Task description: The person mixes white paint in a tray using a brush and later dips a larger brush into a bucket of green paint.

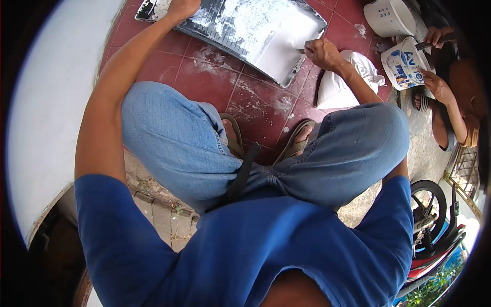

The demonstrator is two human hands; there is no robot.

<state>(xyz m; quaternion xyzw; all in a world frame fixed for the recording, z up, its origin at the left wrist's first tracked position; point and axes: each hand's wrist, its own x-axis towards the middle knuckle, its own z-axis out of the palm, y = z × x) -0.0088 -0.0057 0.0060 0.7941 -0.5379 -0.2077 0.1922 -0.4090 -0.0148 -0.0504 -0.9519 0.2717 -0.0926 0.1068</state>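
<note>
A black paint tray point(232, 46), smeared with white paint, lies tilted across the red tiles in front of my feet. White paint point(291, 33) pools thickest at its right end. Closed over the tray's left part is my left hand point(184, 7), cut off by the top edge; what its fingers hold is hidden. My right hand point(323, 54) is a fist at the tray's right side, wrapped round a thin grey tool point(301, 50) whose short end pokes out toward the paint. A white sack point(345, 82) slumps just below my right wrist.
Two white buckets point(389, 18) stand at the upper right. Another person's hand point(437, 86) touches the nearer bucket, and their other hand holds a dark handle point(436, 41) over it. A white wall point(51, 117) runs along the left; a motorbike point(434, 230) is parked at lower right.
</note>
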